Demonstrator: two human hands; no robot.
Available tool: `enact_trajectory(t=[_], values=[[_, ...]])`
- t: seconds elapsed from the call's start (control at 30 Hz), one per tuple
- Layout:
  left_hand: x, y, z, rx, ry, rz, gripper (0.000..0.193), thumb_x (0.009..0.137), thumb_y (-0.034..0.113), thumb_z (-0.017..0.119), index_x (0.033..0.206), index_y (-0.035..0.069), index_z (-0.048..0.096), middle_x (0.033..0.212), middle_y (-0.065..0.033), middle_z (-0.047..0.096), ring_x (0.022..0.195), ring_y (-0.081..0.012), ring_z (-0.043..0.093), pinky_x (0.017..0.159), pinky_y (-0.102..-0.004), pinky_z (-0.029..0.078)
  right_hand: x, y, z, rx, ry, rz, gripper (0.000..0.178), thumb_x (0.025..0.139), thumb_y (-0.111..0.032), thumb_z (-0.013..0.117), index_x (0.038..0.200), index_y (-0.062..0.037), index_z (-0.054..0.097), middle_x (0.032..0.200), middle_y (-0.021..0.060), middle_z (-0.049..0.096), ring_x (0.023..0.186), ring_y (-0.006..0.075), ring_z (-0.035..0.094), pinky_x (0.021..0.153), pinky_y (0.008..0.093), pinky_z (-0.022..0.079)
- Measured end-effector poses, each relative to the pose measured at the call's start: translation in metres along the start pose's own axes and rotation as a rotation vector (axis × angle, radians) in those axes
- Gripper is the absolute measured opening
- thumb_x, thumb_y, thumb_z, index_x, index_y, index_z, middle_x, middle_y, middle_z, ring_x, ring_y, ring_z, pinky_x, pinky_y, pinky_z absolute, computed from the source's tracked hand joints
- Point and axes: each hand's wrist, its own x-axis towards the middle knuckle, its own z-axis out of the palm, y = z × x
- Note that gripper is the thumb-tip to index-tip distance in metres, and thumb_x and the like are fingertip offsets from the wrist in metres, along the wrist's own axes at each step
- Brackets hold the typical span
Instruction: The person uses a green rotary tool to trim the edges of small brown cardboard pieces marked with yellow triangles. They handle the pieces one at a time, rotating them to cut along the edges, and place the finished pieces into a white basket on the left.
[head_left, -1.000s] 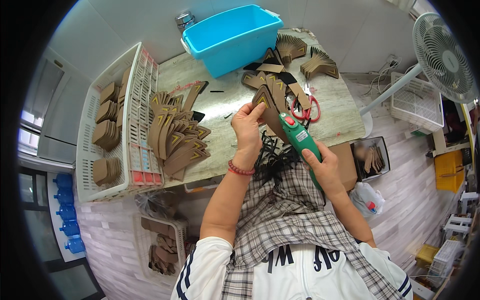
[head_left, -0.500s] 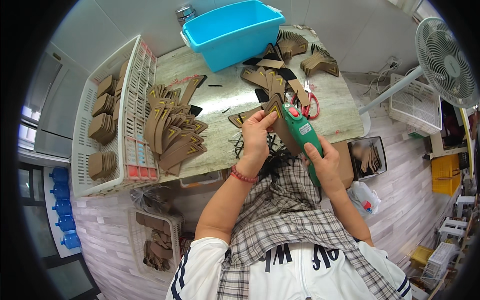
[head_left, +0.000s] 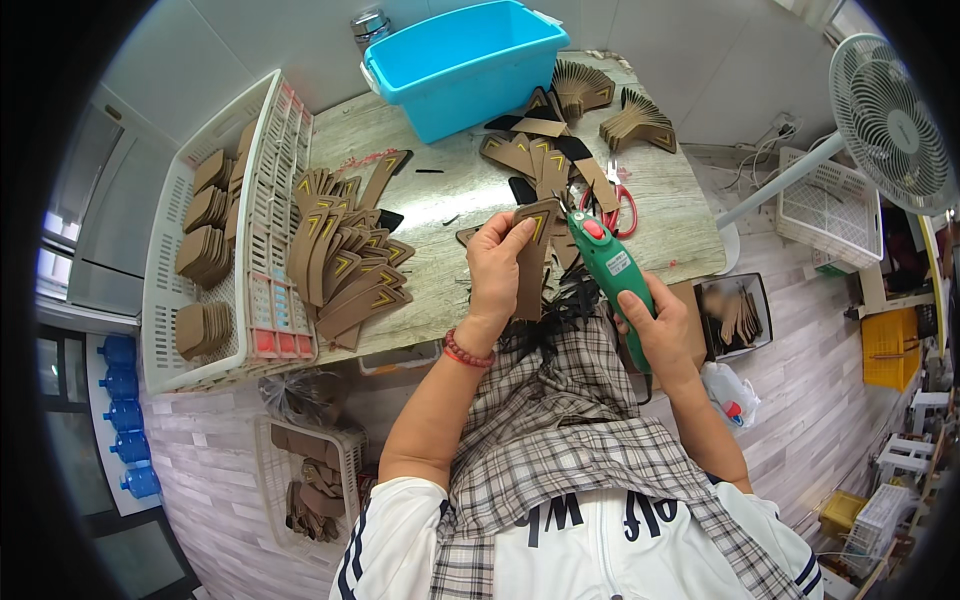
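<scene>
Between the thumb and fingers of my left hand [head_left: 494,268] is a flat brown leather-like piece [head_left: 531,268], its bent upper end marked with a yellow V. My right hand [head_left: 655,325] is wrapped round the green body of hand-held electric scissors [head_left: 614,262] with a red button. Their tip points up and left, just right of the brown piece, with a small gap between. Black trimmings [head_left: 560,325] lie below, at the table edge and on my checked apron. Similar brown pieces [head_left: 530,155] are spread on the table beyond my hands.
A large heap of brown pieces [head_left: 345,265] lies left, beside a white crate [head_left: 165,300] with stacks in it. At the back stands a blue tub [head_left: 480,85]. Red-handled scissors [head_left: 628,212] lie right on the table [head_left: 680,215]; a fan [head_left: 890,125] stands beyond.
My left hand has moved left with the brown piece, away from the electric scissors, and the piece now hangs more upright. The electric scissors have shifted slightly right and down.
</scene>
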Motion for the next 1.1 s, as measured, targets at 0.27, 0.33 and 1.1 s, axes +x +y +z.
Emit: enact_trajectory(t=[0.27,0.33,1.1], values=[[0.003,0.008,-0.005,0.122,-0.065,0.016,0.012,0.094,0.010,0.058,0.099,0.000,0.064,0.087,-0.0010,0.066,0.073,-0.0044,0.058,0.066,-0.0188,0.047,-0.002,0.004,-0.004,-0.023,-0.018,-0.012,0.037,0.091,-0.022,0.067,0.118,0.0019,0.060,0.075,-0.0004,0.058,0.060,0.0049,0.051,0.056,0.0211,0.043],[0.005,0.007,-0.006,0.141,-0.083,0.030,0.012,0.094,0.010,0.058,0.098,0.001,0.065,0.086,-0.0001,0.066,0.072,-0.0036,0.057,0.065,-0.0182,0.046,-0.002,0.004,-0.004,-0.016,-0.013,-0.010,0.037,0.091,-0.023,0.067,0.118,0.0020,0.060,0.075,-0.0003,0.058,0.060,0.0050,0.051,0.056,0.0211,0.043],[0.016,0.042,-0.019,0.363,-0.225,0.022,0.012,0.089,0.009,0.062,0.091,-0.002,0.067,0.078,0.0006,0.063,0.067,-0.0034,0.052,0.059,-0.0180,0.043,-0.004,0.002,-0.012,-0.102,-0.079,-0.030,0.036,0.089,-0.022,0.068,0.115,0.0011,0.061,0.074,0.0002,0.060,0.062,0.0054,0.052,0.057,0.0217,0.044]])
